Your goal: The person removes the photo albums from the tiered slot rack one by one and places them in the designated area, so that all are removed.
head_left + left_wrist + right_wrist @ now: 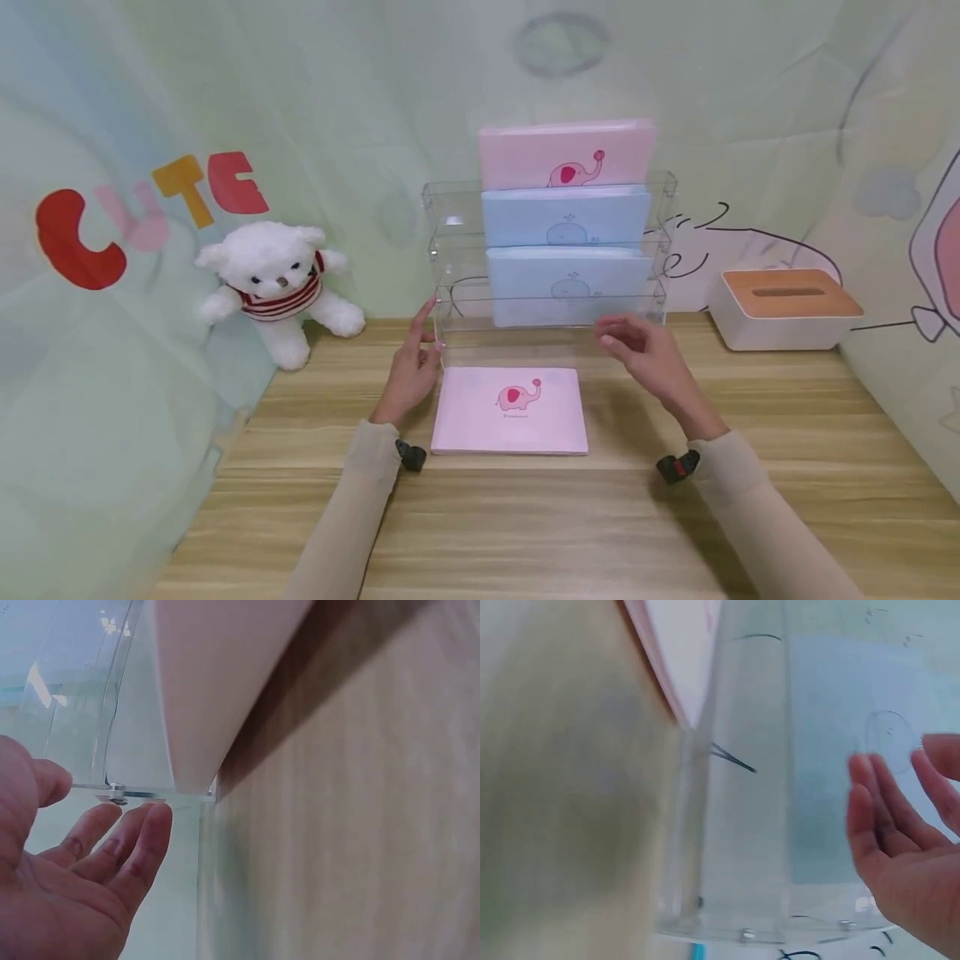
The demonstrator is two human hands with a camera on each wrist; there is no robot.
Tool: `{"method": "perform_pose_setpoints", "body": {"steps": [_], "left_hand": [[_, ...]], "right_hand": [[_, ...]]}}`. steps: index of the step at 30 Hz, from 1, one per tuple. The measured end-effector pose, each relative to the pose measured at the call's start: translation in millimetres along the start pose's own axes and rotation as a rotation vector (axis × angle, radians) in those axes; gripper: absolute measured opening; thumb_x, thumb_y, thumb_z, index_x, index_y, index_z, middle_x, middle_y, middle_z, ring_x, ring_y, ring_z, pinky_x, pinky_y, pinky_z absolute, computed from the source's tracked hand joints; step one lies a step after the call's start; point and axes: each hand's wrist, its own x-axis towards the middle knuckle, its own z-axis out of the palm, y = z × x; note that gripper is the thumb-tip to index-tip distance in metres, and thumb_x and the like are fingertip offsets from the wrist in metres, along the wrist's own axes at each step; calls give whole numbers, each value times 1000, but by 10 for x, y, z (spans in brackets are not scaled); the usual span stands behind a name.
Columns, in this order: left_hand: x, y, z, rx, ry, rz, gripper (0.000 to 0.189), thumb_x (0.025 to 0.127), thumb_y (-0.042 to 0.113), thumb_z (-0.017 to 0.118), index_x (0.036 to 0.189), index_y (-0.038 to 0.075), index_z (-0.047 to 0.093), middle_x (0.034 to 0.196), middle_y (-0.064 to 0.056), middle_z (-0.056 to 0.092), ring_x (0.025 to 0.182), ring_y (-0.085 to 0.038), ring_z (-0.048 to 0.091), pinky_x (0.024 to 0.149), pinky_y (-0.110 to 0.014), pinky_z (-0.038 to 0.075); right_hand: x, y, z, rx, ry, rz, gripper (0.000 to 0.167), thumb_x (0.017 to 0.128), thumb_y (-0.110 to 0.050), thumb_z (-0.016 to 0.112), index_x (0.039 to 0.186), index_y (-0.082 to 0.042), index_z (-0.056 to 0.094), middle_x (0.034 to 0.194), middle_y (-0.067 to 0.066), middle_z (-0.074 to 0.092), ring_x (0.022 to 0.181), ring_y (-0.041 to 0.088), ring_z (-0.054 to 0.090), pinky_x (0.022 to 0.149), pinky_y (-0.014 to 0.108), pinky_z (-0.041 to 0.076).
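A clear plastic tiered rack (459, 271) stands against the back wall. In its upper tier is a pink booklet with an elephant (517, 158); two light blue whale booklets (517, 218) stand in the tiers below. Another pink elephant booklet (476, 425) lies at the rack's foot, on the table. My left hand (408, 373) is at the rack's lower left side, fingers extended and fingertips close to its edge (142, 796); contact is hard to tell. Before the lowest blue booklet (829, 825), my right hand (651, 357) hovers with bent fingers, holding nothing.
To the left sits a white plush bear (273, 267) in a striped shirt. A white tissue box (780, 329) with a wooden-looking lid stands at the right. Printed fabric (375, 100) hangs behind the wood-grain table (510, 533).
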Motion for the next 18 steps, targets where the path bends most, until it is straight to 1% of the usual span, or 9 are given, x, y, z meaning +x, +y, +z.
{"method": "perform_pose_setpoints", "body": {"steps": [2,5,7,9,12,16,18], "left_hand": [[2,-6,3,-2,5,1,76,111,9,51,170,44,20,119,-21,63,59,-7,45,61,-25,45],[6,-13,-5,6,15,7,75,111,9,51,170,45,21,119,-20,64,57,-6,44,60,-25,44],[11,-20,-11,8,17,15,75,110,9,51,170,44,22,119,-21,64,56,-5,44,60,-25,44],[13,-24,-12,2,13,19,75,110,8,51,170,43,23,119,-21,64,56,-4,44,60,-25,44],[10,-22,-8,-4,10,19,75,110,8,52,170,42,23,118,-21,64,56,-3,44,60,-24,44],[1,-14,0,-6,16,17,75,110,9,52,169,44,23,117,-20,64,57,-5,46,61,-24,44],[0,-16,2,0,20,20,75,110,8,52,169,44,23,117,-19,65,58,-6,48,62,-25,46]], "right_hand": [[32,-40,-42,8,67,-37,33,108,-20,65,136,-4,68,132,21,74,114,19,73,91,10,53],[79,-97,-78,1,160,-82,32,109,-21,64,136,-6,67,133,18,74,113,10,69,94,8,50],[108,-129,-94,-13,218,-113,31,109,-19,64,136,-6,67,133,16,74,113,7,67,96,10,49],[133,-156,-104,-28,270,-138,29,108,-17,64,135,-6,68,133,15,74,113,8,66,96,11,49],[162,-190,-117,-14,329,-181,28,106,-11,66,133,-4,69,131,17,75,111,8,67,95,11,50],[198,-213,-126,13,388,-224,28,103,-6,68,130,-1,71,126,20,76,105,-1,65,90,9,50],[207,-223,-133,23,409,-243,27,102,-4,69,129,0,71,124,21,76,104,-3,64,89,9,50]]}}
